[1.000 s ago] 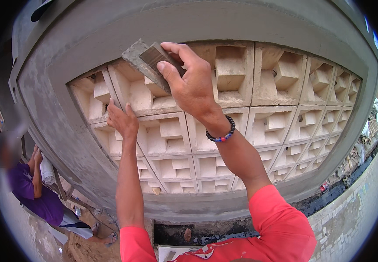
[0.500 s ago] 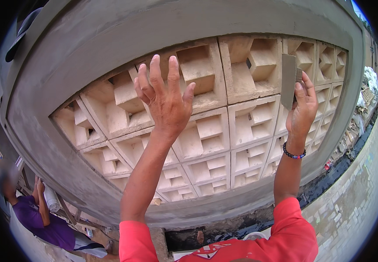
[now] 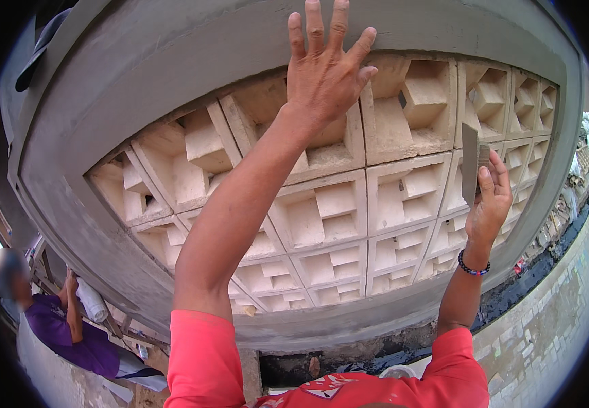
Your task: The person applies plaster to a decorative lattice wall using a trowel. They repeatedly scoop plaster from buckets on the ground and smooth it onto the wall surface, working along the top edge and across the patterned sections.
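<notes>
My left hand is raised with its fingers spread, holding nothing. Its fingertips lie over the smooth grey plaster band above the blocks; whether they press on it I cannot tell. In my right hand is a small plastering float, a flat grey board with a block-like grip pinched between thumb and fingers. The board is upright, seen nearly edge-on, in front of the cream ventilation blocks on the right side of the panel.
A person in a purple shirt stands at the lower left beside a pale sack-like bundle. Below the wall runs a dark wet gutter. Paving and heaped rubble lie to the right.
My left hand has moved up and to the right, from before the blocks to the plaster band. My right hand has shifted slightly right and down, and the float has turned more edge-on.
</notes>
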A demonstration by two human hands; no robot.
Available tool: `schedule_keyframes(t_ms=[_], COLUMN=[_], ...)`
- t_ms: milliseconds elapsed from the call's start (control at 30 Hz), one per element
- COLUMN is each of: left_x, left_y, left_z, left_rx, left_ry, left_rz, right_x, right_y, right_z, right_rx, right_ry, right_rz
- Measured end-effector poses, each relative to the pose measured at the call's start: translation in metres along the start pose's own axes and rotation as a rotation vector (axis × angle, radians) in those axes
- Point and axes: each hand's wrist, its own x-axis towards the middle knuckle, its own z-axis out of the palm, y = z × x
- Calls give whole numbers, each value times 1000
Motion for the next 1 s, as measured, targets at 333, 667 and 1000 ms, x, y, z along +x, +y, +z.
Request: schedule_keyframes(t_ms=[333, 667, 1000], left_x=[1, -4, -2], left_y=[3, -3, -2], left_z=[0, -6, -8], left_rx=[351, 350, 318], left_ry=[104, 127, 169], left_rz=[46, 77, 113], right_x=[11, 2, -3], right_y=[21, 29, 33], right_z=[-24, -12, -21], right_rx=[-3, -71, -62], right_ry=[-98, -111, -140], right_rz=[84, 96, 131])
